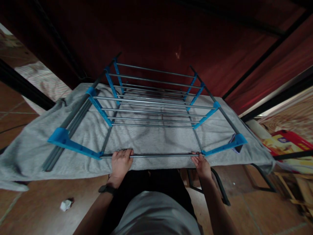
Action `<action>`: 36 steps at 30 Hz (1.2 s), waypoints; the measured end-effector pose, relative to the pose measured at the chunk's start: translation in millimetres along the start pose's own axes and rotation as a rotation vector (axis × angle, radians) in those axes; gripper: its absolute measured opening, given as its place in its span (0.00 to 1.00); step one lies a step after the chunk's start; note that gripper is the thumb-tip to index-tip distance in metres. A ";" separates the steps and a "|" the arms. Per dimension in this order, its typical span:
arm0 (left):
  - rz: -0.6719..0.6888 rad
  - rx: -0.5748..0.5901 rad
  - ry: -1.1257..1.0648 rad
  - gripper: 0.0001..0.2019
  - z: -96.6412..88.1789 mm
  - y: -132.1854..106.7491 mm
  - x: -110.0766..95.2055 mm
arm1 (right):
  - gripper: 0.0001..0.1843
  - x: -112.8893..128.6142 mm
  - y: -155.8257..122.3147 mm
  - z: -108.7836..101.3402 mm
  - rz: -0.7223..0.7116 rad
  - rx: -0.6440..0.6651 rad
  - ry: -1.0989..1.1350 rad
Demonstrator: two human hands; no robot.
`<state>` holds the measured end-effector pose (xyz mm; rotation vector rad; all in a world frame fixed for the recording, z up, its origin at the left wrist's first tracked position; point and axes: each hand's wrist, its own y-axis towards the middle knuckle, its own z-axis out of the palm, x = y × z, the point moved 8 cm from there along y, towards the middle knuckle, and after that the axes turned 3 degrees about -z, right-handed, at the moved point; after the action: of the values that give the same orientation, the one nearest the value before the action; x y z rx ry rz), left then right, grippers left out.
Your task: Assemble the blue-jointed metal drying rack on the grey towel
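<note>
We see a drying rack (151, 113) built from grey metal rods and blue plastic brackets. It stands directly ahead of us, in front of a dark red curtain (156, 36).

1. Left hand (121, 163): closed around the front rod (161, 155), fingers curled over the top. It grips just beside the left blue bracket (70, 142). A dark wristwatch (107, 189) sits on this wrist.
2. Right hand (201, 165): also closed on the front rod, fingers on top. It touches the point where the rod meets the right blue bracket (223, 147).
3. Front rod: the rod nearest to us. It runs level between the two brackets, and both hands hold it, well apart from each other.

A grey towel (146, 138) lies spread out beneath the upper rods. It extends past the rack on both sides, and its near edge hangs down just below the front rod, right under our hands. The towel surface is wrinkled and has darker patches near the middle.

The tiled floor (44, 209) below is reddish brown. A crumpled piece of white paper (65, 205) lies on it to our left, well apart from the rack. A red and yellow package (286, 143) lies on our right, beyond the towel's edge.
</note>
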<state>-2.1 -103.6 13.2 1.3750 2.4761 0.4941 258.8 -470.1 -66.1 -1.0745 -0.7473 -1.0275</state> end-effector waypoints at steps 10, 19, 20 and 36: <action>0.000 0.018 -0.014 0.10 4.5 -2.0 1.6 | 0.12 -0.5 0.3 -1.4 -0.001 -0.021 0.008; 0.004 0.003 -0.039 0.11 1.7 -1.9 0.9 | 0.16 -3.4 0.9 -4.1 -0.014 -0.035 0.009; 0.011 -0.001 -0.041 0.11 1.9 -2.3 0.7 | 0.16 -3.1 1.0 -4.1 -0.013 -0.033 0.006; 0.066 -0.025 -0.103 0.10 -8.0 -3.4 -5.4 | 0.19 -1.0 1.8 -4.1 -0.018 0.001 -0.042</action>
<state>-5.0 -111.3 19.3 1.4395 2.3414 0.4541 260.2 -473.4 -69.0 -1.0929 -0.7930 -1.0224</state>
